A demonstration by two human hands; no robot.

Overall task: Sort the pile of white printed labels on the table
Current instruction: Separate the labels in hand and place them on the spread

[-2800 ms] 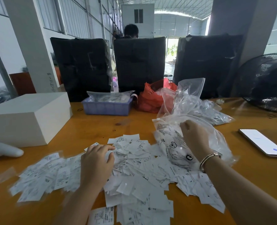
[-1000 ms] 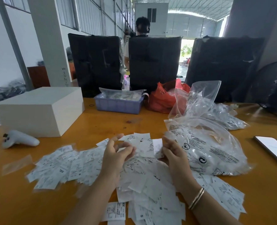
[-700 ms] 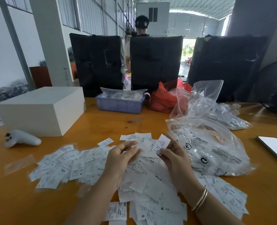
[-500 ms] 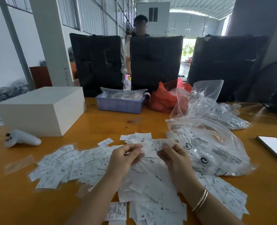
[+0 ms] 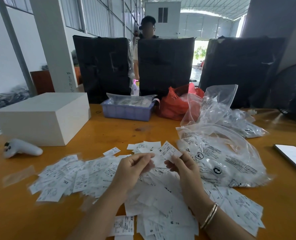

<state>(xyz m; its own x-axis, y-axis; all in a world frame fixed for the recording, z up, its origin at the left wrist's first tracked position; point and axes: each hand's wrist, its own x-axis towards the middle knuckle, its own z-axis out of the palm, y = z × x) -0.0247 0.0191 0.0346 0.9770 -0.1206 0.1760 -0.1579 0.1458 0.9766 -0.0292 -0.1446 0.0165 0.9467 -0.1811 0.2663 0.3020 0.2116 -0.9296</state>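
Right hand (image 5: 183, 168): pinching one label (image 5: 169, 151), now raised clear of the pile (image 5: 152, 196) on the tabletop (image 5: 109, 134); half a second ago it was lower. Left hand (image 5: 133, 168): fingers curled, touching the label's near edge, grip uncertain. Clear bag (image 5: 221, 156): just right of the grip, unmoved.

Bright daylight enters from the far doorway, wide-angle bending shows at the edges, and the foreground blurs slightly.
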